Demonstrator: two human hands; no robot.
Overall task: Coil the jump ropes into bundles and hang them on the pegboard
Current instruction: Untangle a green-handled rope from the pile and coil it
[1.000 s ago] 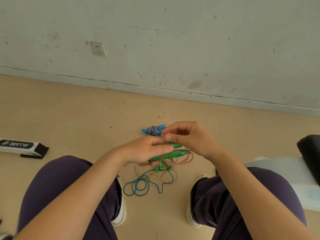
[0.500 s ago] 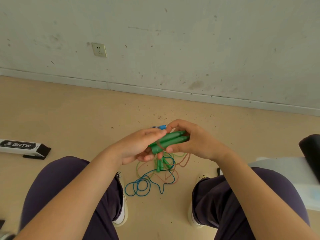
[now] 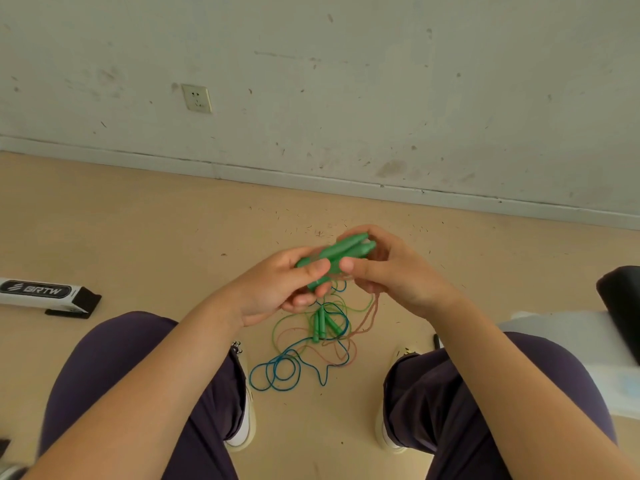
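Note:
Two green jump-rope handles (image 3: 341,252) lie side by side in both my hands, above the floor between my knees. My left hand (image 3: 280,289) grips their lower ends. My right hand (image 3: 388,268) closes around their upper ends, and a brownish cord (image 3: 369,320) hangs down from it. On the floor below lie more green handles (image 3: 322,323) in a loose tangle of green, brown and blue cords (image 3: 277,374). No pegboard shows in this view.
A white and black box marked BRTW (image 3: 41,294) lies on the floor at the left. A grey seat with a black object (image 3: 620,306) stands at the right. The wall with a socket (image 3: 196,98) is close ahead. My shoes flank the tangle.
Both hands have lifted the green handles higher and brought them together. The blue-handled bundle seen behind my hands a second ago is now hidden.

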